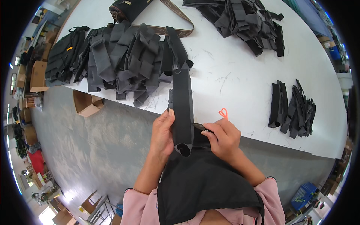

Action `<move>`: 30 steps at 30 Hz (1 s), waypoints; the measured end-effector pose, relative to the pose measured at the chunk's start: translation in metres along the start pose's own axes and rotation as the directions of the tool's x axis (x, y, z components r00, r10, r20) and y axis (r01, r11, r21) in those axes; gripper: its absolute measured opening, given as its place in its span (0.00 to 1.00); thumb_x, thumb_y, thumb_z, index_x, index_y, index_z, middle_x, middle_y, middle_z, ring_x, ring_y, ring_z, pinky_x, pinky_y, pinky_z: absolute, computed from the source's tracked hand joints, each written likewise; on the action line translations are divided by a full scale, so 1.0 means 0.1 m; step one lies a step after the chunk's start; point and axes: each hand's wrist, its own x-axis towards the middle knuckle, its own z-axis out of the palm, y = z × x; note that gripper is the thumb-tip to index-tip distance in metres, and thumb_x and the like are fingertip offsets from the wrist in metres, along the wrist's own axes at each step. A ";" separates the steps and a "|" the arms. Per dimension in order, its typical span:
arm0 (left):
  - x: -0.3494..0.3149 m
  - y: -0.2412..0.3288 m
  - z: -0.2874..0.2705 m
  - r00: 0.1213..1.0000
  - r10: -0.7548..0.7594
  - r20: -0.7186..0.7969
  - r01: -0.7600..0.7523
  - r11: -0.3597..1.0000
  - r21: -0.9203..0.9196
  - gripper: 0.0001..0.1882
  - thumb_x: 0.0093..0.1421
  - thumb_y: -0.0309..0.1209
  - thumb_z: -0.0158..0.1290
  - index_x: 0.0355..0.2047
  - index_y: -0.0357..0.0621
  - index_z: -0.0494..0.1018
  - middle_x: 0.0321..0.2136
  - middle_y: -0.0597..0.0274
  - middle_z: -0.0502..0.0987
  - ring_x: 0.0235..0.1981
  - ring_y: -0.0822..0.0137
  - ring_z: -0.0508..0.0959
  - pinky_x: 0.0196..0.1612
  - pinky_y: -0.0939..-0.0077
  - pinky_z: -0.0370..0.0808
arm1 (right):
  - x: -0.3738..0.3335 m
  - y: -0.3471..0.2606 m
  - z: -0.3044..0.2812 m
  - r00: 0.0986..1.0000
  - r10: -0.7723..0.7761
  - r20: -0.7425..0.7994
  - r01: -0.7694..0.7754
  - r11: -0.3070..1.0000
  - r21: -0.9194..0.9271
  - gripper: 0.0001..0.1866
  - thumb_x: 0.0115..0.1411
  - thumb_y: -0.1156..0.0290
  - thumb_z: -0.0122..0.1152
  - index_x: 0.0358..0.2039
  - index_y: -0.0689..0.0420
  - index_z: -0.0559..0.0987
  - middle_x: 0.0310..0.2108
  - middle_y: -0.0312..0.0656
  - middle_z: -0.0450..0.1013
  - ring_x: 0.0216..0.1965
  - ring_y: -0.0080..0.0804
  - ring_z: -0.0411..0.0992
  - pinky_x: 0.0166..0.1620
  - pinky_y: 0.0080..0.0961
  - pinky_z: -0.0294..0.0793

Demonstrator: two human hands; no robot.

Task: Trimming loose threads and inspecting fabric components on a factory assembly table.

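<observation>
A long black fabric strip (182, 105) hangs upright in front of me, its lower end curled into a roll. My left hand (162, 129) is closed on its left edge, the thumb lying along the side. In my right hand (225, 138) is a small pair of dark thread snips (199, 126), pinched between thumb and fingers. The blades point left and reach the strip's right edge; whether they touch it I cannot tell. An orange cord loop (223, 112) sticks out above the right hand. More black strips (176, 45) lie just beyond the held one.
The white table (225, 90) carries a large heap of black fabric pieces (127, 60) at left, another heap (240, 22) at far right, and small bundles (296, 112) at right. A black backpack (65, 56) and a strapped bag (131, 9) sit at left. Below stands a carton (88, 103).
</observation>
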 end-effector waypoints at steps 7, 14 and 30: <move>-0.03 -0.01 0.02 0.999 -0.040 0.001 0.040 0.999 0.033 0.13 0.64 0.34 0.46 0.43 0.37 0.71 0.37 0.62 0.77 0.36 0.74 0.76 0.41 0.79 0.74 | -0.06 0.02 -0.04 0.989 0.140 0.057 -0.145 0.984 0.106 0.12 0.41 0.77 0.68 0.29 0.57 0.78 0.21 0.37 0.65 0.18 0.32 0.65 0.22 0.23 0.64; -0.03 -0.02 0.06 0.999 -0.037 0.027 0.038 0.999 -0.009 0.16 0.65 0.34 0.43 0.47 0.35 0.65 0.38 0.50 0.75 0.37 0.64 0.78 0.39 0.72 0.78 | -0.04 -0.04 -0.01 0.970 0.230 0.080 -0.243 0.941 0.237 0.11 0.44 0.79 0.66 0.30 0.59 0.78 0.22 0.39 0.64 0.19 0.29 0.64 0.22 0.23 0.64; 0.08 -0.33 -0.09 0.858 -0.102 0.504 0.410 0.727 -0.551 0.16 0.63 0.33 0.39 0.46 0.35 0.65 0.25 0.63 0.66 0.18 0.71 0.68 0.17 0.81 0.70 | 0.00 -0.18 0.36 0.994 0.107 -0.003 -0.100 0.933 0.347 0.13 0.43 0.80 0.65 0.32 0.60 0.75 0.27 0.41 0.68 0.26 0.33 0.67 0.28 0.24 0.67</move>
